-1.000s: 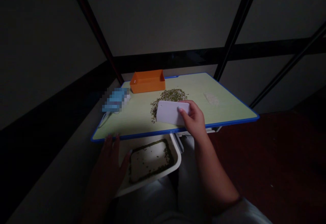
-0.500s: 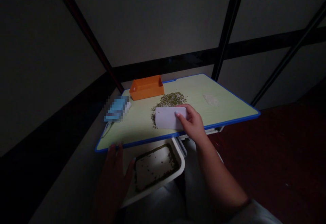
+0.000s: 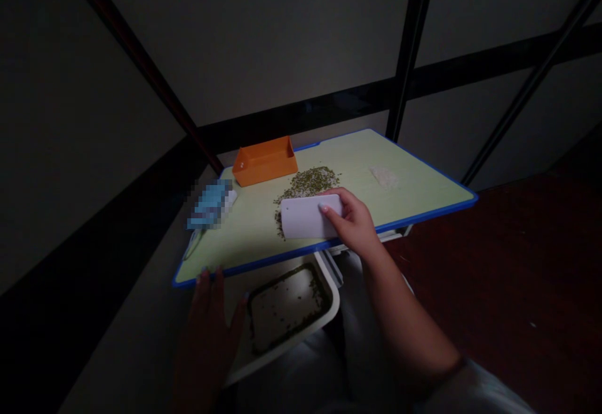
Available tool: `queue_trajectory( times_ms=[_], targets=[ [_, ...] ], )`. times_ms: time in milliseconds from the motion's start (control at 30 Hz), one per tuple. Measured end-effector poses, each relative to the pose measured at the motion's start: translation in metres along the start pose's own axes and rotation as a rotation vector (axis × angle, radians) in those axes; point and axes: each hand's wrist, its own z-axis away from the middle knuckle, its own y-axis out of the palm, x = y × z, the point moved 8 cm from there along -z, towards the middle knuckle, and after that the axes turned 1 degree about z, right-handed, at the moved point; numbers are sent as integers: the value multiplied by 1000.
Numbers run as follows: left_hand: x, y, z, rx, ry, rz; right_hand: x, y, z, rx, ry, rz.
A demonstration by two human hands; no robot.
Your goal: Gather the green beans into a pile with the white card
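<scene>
My right hand (image 3: 353, 221) is closed on a flat white scraper (image 3: 308, 218), the thumb on its near face. The scraper stands tilted on the pale green tabletop (image 3: 230, 232), close to its blue front edge. Behind and to the left of it lies a spread pile of small green grains (image 3: 313, 180), partly hidden by the scraper. My left hand (image 3: 211, 320), dim and with fingers apart, is at the table's front left edge beside a white drawer-like tray (image 3: 333, 304). More grains line the inside edges of that tray. The left hand holds nothing that I can see.
An orange open box (image 3: 266, 164) stands at the back left of the table. A blurred blue item (image 3: 210, 204) with a white cable lies at the left edge. A small whitish heap (image 3: 384, 177) is on the right side. Dark-framed panels (image 3: 301, 37) rise behind the table.
The view has shifted slightly, so the table and its things sit a little further left. The right hand keeps its hold on the scraper, and the left hand stays at the edge.
</scene>
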Motion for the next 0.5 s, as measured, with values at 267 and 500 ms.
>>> queue_trajectory(
  times_ms=[267, 500],
  targets=[
    [0, 1, 0, 5, -17, 25, 2, 4, 1, 7, 1, 11],
    [0, 1, 0, 19, -15, 24, 0, 3, 1, 3, 20, 33]
  ],
)
